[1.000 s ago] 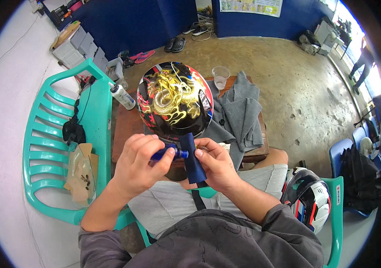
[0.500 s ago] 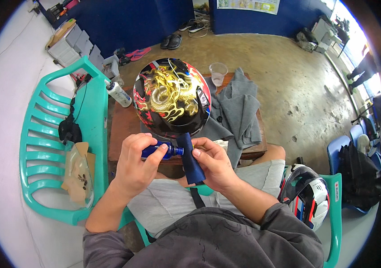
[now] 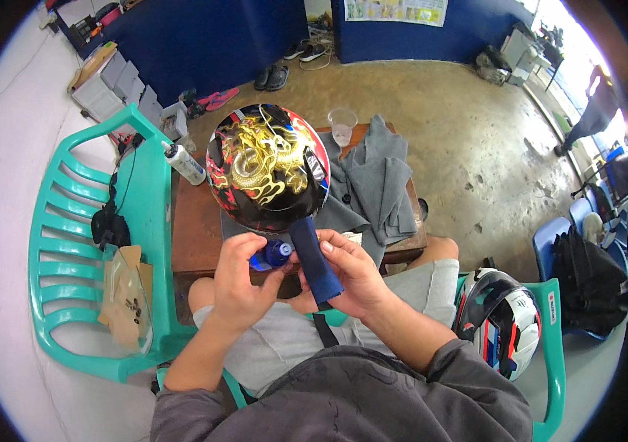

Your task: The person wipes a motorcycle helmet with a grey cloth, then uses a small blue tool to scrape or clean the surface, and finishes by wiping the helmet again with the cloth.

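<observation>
My left hand (image 3: 239, 280) is closed around a small, shiny blue bottle (image 3: 277, 254) with a pale open mouth that faces up toward me. Fingers cover much of the bottle's body. Just to its right, my right hand (image 3: 354, 276) grips a strip of dark blue cloth (image 3: 315, 261) with a zigzag-cut lower end. Whether the cloth is wrapped around something is hidden. Beyond both hands, a glossy black helmet (image 3: 266, 210) with a gold dragon and red graphics rests on the wooden table (image 3: 194, 254). Neither hand touches it.
A grey cloth (image 3: 377, 184) and a clear plastic cup (image 3: 342, 127) are at the table's right side. A white bottle (image 3: 184, 163) leans at its left, beside a green plastic chair (image 3: 148, 221). Another helmet (image 3: 502, 324) sits at my right. A person (image 3: 595, 110) stands far right.
The bottle's mouth has turned from the cloth toward upright, and the two are now slightly apart. My view has shifted a little. The person at far right has moved.
</observation>
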Available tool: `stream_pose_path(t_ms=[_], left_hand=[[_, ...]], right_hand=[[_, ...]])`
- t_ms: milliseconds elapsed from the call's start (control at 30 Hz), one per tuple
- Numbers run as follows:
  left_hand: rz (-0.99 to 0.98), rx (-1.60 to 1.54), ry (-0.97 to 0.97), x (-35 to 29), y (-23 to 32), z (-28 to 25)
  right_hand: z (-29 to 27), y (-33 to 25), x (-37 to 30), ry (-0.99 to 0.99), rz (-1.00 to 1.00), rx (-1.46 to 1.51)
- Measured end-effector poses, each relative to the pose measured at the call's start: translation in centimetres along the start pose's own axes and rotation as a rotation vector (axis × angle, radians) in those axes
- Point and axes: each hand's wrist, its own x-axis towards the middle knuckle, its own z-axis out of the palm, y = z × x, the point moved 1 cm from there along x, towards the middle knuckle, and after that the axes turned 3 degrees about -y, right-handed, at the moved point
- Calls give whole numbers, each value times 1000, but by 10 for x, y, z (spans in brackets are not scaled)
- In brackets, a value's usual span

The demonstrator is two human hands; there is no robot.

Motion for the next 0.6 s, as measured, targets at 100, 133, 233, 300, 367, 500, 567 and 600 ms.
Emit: stream_pose_path(t_ms=[100,133,233,300,367,500,567,600], left_hand=[[-187,-122,49,-19,-5,15],[-297,-209,118,-27,-8,20],[-589,-426,353,-48,-34,37],[-635,-299,409,-63,-65,30],[-718,-354,482,-78,-107,17],[-747,-40,615,-75,-204,17],[-792,206,592,-77,-236,20],[-753,82,642,-75,-248,26]], right_hand=[[7,-2,9,-54,33,25],[8,-3,12,-20,8,-26],[10,-7,26,81,-153,-195],[4,-10,41,127,-222,-291],[-3,-11,55,150,-69,-385],[1,-11,69,46,-153,-270],[10,-13,70,63,-170,-279],[14,-15,68,83,-179,-297]])
